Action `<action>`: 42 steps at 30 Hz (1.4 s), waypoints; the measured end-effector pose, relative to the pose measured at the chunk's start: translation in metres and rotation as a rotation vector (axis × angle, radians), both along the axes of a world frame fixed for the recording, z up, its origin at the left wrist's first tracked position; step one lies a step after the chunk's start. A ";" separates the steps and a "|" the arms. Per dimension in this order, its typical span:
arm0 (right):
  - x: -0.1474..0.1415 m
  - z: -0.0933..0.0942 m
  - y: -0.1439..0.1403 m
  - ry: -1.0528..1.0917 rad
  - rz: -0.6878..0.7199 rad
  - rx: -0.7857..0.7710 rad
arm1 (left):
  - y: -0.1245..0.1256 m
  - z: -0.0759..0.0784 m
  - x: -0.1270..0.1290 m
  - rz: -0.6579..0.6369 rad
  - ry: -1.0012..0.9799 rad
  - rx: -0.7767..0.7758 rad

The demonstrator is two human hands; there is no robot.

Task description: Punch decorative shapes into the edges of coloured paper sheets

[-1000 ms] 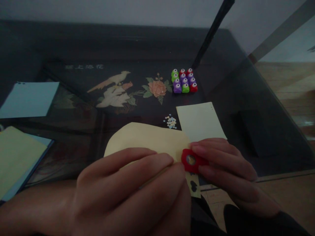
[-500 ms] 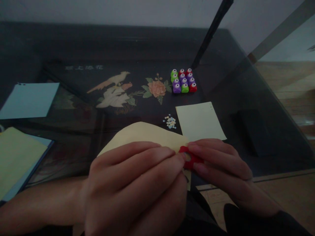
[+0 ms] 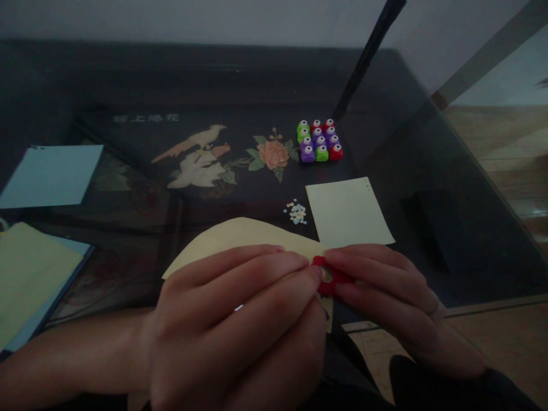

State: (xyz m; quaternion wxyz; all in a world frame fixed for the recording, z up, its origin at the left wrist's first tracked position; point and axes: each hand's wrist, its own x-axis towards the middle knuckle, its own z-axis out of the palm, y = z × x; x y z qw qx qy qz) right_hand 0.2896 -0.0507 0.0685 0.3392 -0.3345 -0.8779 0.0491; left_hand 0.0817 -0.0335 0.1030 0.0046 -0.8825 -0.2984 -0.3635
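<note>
Between my hands is a small red craft paper punch (image 3: pixel 341 283), its round opening facing up at me. My right hand (image 3: pixel 389 291) is closed on the punch, fingers along its top and bottom sides. A pale yellow sheet of paper (image 3: pixel 248 233) curves up behind my left hand (image 3: pixel 240 325), which is closed on it. The left fingertips touch the punch's left edge, where the sheet meets it. My left hand hides most of the sheet. Just beyond lies a little heap of star-shaped paper bits (image 3: pixel 296 212).
Several red, green and purple punches (image 3: pixel 320 142) stand in rows at the back. A pale sheet (image 3: pixel 349 211) with small corner holes lies at right, a blue sheet (image 3: pixel 55 174) and a paper stack (image 3: pixel 34 274) at left. A dark pole (image 3: pixel 368 57) rises behind.
The yellow sheet has dipped slightly and its left edge shows more. My left fingers have shifted a little at the punch; both holds stay the same.
</note>
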 end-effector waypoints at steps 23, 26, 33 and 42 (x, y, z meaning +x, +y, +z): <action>-0.013 -0.013 0.033 0.188 0.114 -0.057 | 0.018 0.000 -0.023 -0.151 0.090 -0.072; -0.011 -0.013 0.031 0.183 0.131 0.045 | 0.015 0.005 -0.020 -0.104 0.061 -0.098; -0.001 -0.002 0.003 0.091 -0.026 0.074 | 0.000 0.014 0.005 0.018 -0.042 -0.050; 0.003 -0.006 0.012 0.093 0.147 0.230 | -0.013 -0.007 -0.009 0.075 -0.075 0.050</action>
